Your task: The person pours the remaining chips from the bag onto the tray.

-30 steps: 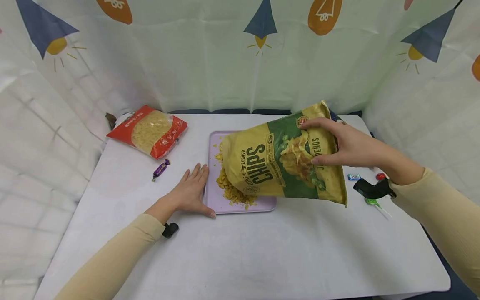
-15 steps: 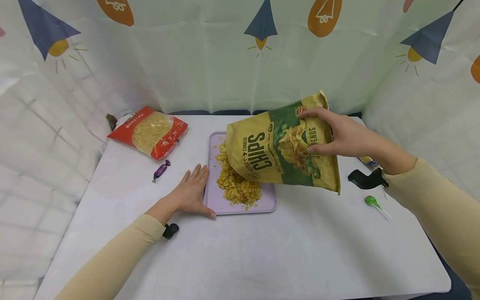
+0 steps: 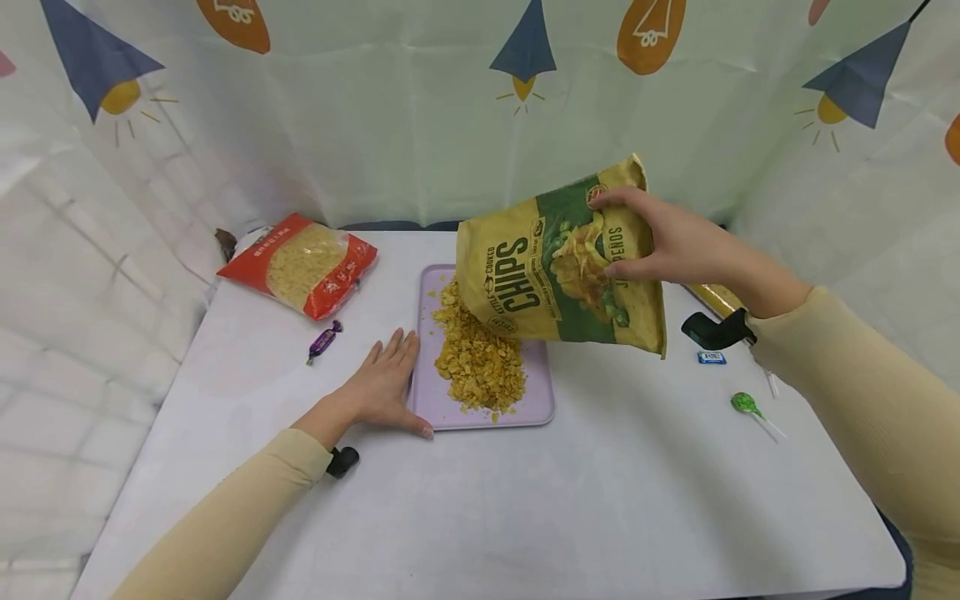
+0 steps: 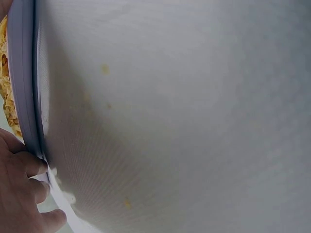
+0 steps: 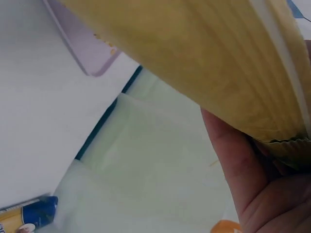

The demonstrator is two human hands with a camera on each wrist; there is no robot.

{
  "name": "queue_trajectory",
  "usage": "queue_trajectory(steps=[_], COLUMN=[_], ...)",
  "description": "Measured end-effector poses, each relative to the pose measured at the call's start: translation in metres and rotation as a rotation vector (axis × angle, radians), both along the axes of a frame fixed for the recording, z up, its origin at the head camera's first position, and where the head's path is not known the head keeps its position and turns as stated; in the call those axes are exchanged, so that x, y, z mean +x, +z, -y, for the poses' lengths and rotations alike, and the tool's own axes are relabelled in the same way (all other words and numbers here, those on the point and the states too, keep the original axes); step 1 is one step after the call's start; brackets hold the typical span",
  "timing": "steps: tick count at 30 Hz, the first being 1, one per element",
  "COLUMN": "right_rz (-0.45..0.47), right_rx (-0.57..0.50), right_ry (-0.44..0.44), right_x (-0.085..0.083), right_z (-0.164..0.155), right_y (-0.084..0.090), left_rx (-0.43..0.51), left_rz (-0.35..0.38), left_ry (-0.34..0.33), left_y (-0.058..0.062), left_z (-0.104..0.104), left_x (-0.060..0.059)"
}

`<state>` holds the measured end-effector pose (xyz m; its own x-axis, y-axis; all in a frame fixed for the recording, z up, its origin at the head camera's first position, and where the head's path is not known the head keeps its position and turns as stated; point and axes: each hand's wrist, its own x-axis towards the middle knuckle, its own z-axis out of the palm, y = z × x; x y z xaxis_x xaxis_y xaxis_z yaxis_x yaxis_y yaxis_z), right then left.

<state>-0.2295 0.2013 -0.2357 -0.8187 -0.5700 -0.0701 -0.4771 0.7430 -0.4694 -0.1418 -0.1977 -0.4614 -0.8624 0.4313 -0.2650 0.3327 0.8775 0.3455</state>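
Chip bag (image 3: pixel 555 283) clamped in my right fingers (image 3: pixel 628 198), one heap below

So the count on my desk (image 3: pixel 480 508): one purple tray (image 3: pixel 537 396) with one heap of crumbled chips (image 3: pixel 483 371), one red pouch (image 3: pixel 298 262), one purple sweet (image 3: pixel 324 342), one blue sweet (image 3: pixel 712 357), one green lollipop (image 3: pixel 744 403), plus one gold packet (image 3: pixel 715 298), partly hidden. The one bag's tilted, gripped near its right end, left end over the heap. Left fingers (image 3: pixel 408 348)? Straight, slightly apart, against the tray's left edge.

From my head view I read "COOKED", "CHIPS" and a partly covered "PEÑOS" on the gold-and-green chip bag (image 3: pixel 558 265); the red-and-clear bag's (image 3: pixel 300 265) print is too small.
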Motion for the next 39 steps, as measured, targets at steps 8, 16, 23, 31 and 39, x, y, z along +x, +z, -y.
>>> queue_trajectory(steps=[8,16,23,31,39], right_rz=[0.029,0.06,0.071,0.035,0.014], right_rx=[0.046,0.144,0.153,0.179,0.21], right_ry=[0.02,-0.005,0.003,0.037,0.075], right_x=[-0.016,-0.024,-0.026,-0.025,-0.028], right_z=[0.014,0.025,0.028,0.034,0.041], right_y=[0.011,0.012,0.012,0.016,0.018], left_rx=[0.002,0.012,0.011,0.008,0.004], left_rz=[0.003,0.003,0.008,0.001,0.008], left_ry=[0.0,-0.001,0.0,0.0,0.003], left_y=[-0.001,-0.003,-0.001,0.0,0.001], left_z=[0.0,0.002,0.001,0.0,-0.001], left_x=[0.0,0.0,0.0,0.0,0.001])
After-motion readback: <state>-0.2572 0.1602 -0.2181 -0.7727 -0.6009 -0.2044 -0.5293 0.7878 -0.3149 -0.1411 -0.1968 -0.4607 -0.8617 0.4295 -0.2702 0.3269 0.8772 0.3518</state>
